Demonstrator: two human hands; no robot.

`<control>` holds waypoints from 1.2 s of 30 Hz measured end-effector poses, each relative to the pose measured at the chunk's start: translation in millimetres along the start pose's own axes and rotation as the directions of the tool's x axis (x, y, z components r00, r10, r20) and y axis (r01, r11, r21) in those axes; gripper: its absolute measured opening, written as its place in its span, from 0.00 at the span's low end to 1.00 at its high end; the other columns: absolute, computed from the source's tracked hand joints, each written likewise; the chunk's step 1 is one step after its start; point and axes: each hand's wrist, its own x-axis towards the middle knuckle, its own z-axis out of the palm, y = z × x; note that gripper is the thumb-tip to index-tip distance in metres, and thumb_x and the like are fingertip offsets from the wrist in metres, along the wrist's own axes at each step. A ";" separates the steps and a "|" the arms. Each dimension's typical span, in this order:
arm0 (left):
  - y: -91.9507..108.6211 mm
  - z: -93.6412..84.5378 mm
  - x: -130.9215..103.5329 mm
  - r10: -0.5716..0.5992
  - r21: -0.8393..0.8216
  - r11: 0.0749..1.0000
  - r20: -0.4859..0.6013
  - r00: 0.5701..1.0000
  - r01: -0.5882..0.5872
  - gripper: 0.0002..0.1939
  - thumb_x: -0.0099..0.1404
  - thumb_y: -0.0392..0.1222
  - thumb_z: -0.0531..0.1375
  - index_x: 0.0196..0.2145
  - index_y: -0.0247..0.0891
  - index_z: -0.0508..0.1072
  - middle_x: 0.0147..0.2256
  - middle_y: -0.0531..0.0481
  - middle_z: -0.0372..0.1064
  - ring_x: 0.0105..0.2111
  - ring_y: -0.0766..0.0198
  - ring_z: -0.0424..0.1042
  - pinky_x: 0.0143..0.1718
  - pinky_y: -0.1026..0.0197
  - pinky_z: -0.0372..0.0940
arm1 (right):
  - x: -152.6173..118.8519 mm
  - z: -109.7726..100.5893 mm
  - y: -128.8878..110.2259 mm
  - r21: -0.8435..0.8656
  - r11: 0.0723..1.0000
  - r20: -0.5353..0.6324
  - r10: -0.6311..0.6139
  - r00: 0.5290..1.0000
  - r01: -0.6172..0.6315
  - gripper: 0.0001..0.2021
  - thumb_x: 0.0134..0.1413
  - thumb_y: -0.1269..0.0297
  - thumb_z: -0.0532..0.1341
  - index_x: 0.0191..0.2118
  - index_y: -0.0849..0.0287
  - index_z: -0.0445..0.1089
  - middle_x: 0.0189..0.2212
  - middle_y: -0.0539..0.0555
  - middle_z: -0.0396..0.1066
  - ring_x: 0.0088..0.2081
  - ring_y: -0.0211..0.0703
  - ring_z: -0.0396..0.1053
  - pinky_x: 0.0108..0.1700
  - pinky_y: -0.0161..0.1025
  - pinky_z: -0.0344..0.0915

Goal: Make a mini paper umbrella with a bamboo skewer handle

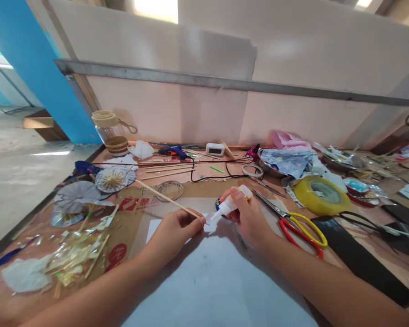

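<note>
Near the middle of the view, my left hand pinches one end of a thin wooden stick, which slants up and away to the left. My right hand is closed around a small white glue bottle, tilted with its nozzle down to the left. The nozzle tip is close to the stick's end at my left fingertips; whether they touch cannot be made out. White paper lies beneath both hands. A small dark, colourful item is partly hidden behind the bottle.
Scissors with red and yellow handles and a yellow tape roll lie at the right. Folded paper fans and plastic scraps are at the left. Behind stand a glass jar and a small white clock.
</note>
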 end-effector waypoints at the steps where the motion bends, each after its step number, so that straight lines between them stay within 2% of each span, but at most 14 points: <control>1: -0.6 0.2 0.3 0.004 -0.011 1.000 0.005 1.000 -0.004 0.18 0.56 0.56 0.63 0.28 0.36 0.77 0.26 0.47 0.76 0.28 0.60 0.71 0.32 0.59 0.65 | -0.3 0.4 0.4 -0.007 1.000 -0.007 -0.003 1.000 0.003 0.25 0.52 0.39 0.63 0.27 0.60 0.71 0.15 0.44 0.55 0.18 0.32 0.50 0.21 0.32 0.46; 5: -5.5 0.0 1.6 0.035 -0.008 0.999 0.034 0.999 -0.035 0.17 0.59 0.54 0.62 0.29 0.36 0.77 0.26 0.49 0.74 0.28 0.62 0.70 0.31 0.60 0.63 | -0.6 2.0 1.6 0.007 1.000 -0.001 0.002 1.000 -0.002 0.25 0.51 0.38 0.64 0.27 0.60 0.70 0.16 0.44 0.55 0.18 0.32 0.49 0.20 0.33 0.45; 8: -7.2 -0.4 1.9 0.040 0.018 0.999 0.047 0.998 -0.041 0.16 0.61 0.53 0.61 0.29 0.36 0.76 0.27 0.50 0.74 0.28 0.63 0.70 0.32 0.61 0.63 | -1.0 1.8 2.7 -0.030 1.000 0.018 -0.001 1.000 0.002 0.25 0.53 0.39 0.62 0.27 0.60 0.70 0.16 0.44 0.56 0.19 0.32 0.51 0.21 0.33 0.46; 13: -3.7 0.1 0.7 0.024 0.027 0.999 0.029 0.999 -0.025 0.15 0.59 0.53 0.62 0.30 0.36 0.77 0.27 0.49 0.75 0.28 0.62 0.71 0.32 0.60 0.63 | -2.2 1.4 3.5 -0.041 0.999 0.022 -0.003 1.000 0.003 0.24 0.54 0.39 0.62 0.28 0.60 0.71 0.16 0.45 0.57 0.19 0.32 0.51 0.21 0.33 0.47; 19: -4.2 -0.5 -0.4 0.004 0.042 0.999 0.018 1.000 -0.005 0.16 0.59 0.54 0.62 0.31 0.36 0.78 0.28 0.48 0.76 0.30 0.60 0.73 0.34 0.59 0.65 | -2.3 2.2 1.7 -0.047 0.999 0.001 0.009 1.000 -0.009 0.26 0.51 0.37 0.63 0.27 0.60 0.71 0.15 0.45 0.57 0.19 0.33 0.50 0.21 0.33 0.47; 26: -1.5 -0.7 -0.3 -0.005 0.057 0.998 0.012 1.000 0.004 0.16 0.60 0.53 0.61 0.31 0.36 0.78 0.29 0.48 0.77 0.30 0.60 0.73 0.34 0.59 0.65 | -3.5 -0.6 2.5 -0.050 0.999 0.021 0.002 1.000 -0.001 0.24 0.55 0.40 0.62 0.28 0.60 0.71 0.16 0.45 0.56 0.19 0.32 0.51 0.21 0.33 0.47; 36: -7.0 -0.6 0.0 -0.012 0.045 0.999 0.015 1.000 0.011 0.18 0.60 0.55 0.62 0.32 0.35 0.78 0.30 0.46 0.77 0.32 0.59 0.74 0.35 0.59 0.66 | -3.1 0.0 0.4 -0.108 0.992 0.017 -0.061 0.998 0.063 0.24 0.55 0.40 0.62 0.28 0.59 0.71 0.17 0.45 0.57 0.19 0.33 0.52 0.21 0.34 0.48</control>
